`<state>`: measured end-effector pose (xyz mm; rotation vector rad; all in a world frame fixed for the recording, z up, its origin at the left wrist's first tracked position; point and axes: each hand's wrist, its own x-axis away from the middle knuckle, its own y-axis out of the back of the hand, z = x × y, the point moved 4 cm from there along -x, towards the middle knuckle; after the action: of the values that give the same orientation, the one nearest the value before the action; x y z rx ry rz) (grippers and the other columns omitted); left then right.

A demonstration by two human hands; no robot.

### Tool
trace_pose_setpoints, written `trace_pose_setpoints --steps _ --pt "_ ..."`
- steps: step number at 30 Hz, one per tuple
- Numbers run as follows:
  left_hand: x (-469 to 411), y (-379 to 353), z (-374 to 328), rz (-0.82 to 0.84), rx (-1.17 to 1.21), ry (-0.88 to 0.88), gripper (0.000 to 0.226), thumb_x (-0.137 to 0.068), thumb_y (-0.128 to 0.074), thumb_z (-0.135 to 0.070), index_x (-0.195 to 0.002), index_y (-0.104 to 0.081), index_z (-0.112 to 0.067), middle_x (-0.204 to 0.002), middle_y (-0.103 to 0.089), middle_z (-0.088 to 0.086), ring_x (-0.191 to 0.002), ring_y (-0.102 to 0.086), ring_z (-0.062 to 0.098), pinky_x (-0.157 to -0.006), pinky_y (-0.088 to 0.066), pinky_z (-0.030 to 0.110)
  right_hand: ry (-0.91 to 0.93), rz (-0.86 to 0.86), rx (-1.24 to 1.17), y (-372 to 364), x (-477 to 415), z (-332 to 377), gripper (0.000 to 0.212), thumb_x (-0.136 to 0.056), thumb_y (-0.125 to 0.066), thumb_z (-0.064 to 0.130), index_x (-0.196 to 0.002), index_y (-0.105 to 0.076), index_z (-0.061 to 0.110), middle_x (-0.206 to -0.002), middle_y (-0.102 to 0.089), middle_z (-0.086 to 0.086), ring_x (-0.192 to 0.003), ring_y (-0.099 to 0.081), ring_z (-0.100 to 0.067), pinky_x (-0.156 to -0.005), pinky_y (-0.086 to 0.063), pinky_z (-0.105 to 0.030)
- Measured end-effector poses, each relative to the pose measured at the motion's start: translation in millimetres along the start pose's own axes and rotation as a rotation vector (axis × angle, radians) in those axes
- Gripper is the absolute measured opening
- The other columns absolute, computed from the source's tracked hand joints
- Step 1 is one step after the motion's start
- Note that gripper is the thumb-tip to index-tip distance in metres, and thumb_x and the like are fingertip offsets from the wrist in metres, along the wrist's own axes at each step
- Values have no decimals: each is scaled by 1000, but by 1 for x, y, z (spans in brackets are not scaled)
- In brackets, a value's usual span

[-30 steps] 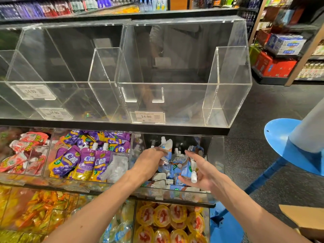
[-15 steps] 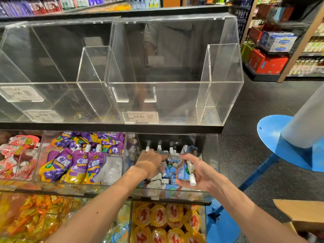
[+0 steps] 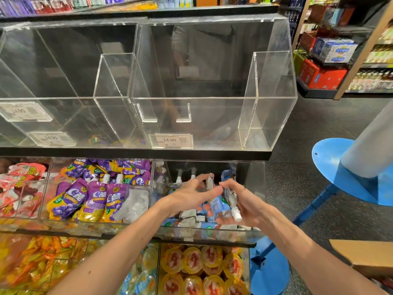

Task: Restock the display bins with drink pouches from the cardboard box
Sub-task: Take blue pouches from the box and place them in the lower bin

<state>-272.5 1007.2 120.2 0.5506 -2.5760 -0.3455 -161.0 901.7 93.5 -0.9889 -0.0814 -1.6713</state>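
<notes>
The clear display bin (image 3: 253, 179) on the middle shelf holds several blue drink pouches (image 3: 187, 222) with white caps. Above it, my right hand (image 3: 244, 203) grips a small bunch of blue pouches (image 3: 219, 206), one white cap pointing down at my palm. My left hand (image 3: 189, 196) is beside it, fingers straight and spread, the fingertips touching those held pouches. A corner of the cardboard box (image 3: 361, 258) shows at the lower right; its inside is out of sight.
Purple pouches (image 3: 89, 196) fill the bin to the left, with red packs (image 3: 19, 184) further left. The upper acrylic bins (image 3: 191, 116) have nothing in them. Jelly cups (image 3: 197, 271) sit below. A blue pillar base (image 3: 348, 171) stands on the floor at the right.
My left hand rose off the pouches in the bin and moved right to meet my right hand. My right hand closed around its pouches and lifted slightly.
</notes>
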Motion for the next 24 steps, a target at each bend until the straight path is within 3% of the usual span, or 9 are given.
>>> trace_pose_setpoints --steps 3,7,10,12,15,18,21,24 --pt "1 1 5 -31 -85 93 68 -85 -71 -51 -141 -33 -46 -112 -64 -4 -98 -67 14 -85 -59 32 19 -3 22 -2 1 -1 69 -75 -72 47 -128 -62 3 -131 -60 -26 -108 -64 -35 -80 -59 -44" --pt "0 -1 16 -48 222 158 57 -91 -60 -6 -135 -39 -37 -106 -73 10 -90 -74 23 -84 -60 41 22 -34 17 3 -1 -2 68 -78 -68 55 -128 -59 9 -123 -67 -19 -115 -64 -37 -92 -53 -55" --pt "-2 4 28 -217 261 148 53 -88 -51 4 -129 -49 -30 -104 -73 10 -86 -73 23 -76 -62 41 64 -141 89 9 -1 5 73 -72 -64 69 -115 -66 10 -104 -69 -15 -95 -67 -27 -81 -54 -42" --pt "-4 10 37 -304 367 201 53 -89 -51 2 -132 -46 -27 -109 -70 16 -77 -69 23 -63 -57 33 126 -276 246 13 1 12 74 -67 -64 74 -106 -70 11 -89 -62 -15 -81 -54 -21 -75 -43 -35" --pt "-6 23 43 -441 399 253 42 -95 -52 -5 -131 -40 -23 -109 -66 17 -71 -64 20 -48 -48 25 178 -413 478 18 7 20 54 -79 -68 58 -107 -65 12 -74 -49 -1 -65 -39 -12 -64 -32 -29" --pt "-12 30 46 -515 343 243 31 -98 -53 -8 -125 -42 -22 -100 -65 14 -63 -60 16 -41 -43 23 259 -466 666 18 11 25 25 -85 -74 34 -94 -63 14 -83 -62 0 -71 -52 -13 -67 -43 -28" --pt "-17 31 47 -505 297 251 22 -99 -53 -8 -114 -50 -22 -104 -67 16 -67 -55 18 -45 -41 24 360 -655 998 19 13 28 20 -84 -71 24 -98 -60 16 -91 -67 -2 -82 -64 -23 -69 -49 -32" --pt "-24 29 47 -476 249 239 25 -97 -54 -4 -112 -54 -23 -101 -63 11 -69 -52 16 -52 -46 25 466 -798 1290 17 13 30 13 -89 -60 12 -102 -60 15 -99 -69 -16 -88 -65 -36 -74 -53 -40"
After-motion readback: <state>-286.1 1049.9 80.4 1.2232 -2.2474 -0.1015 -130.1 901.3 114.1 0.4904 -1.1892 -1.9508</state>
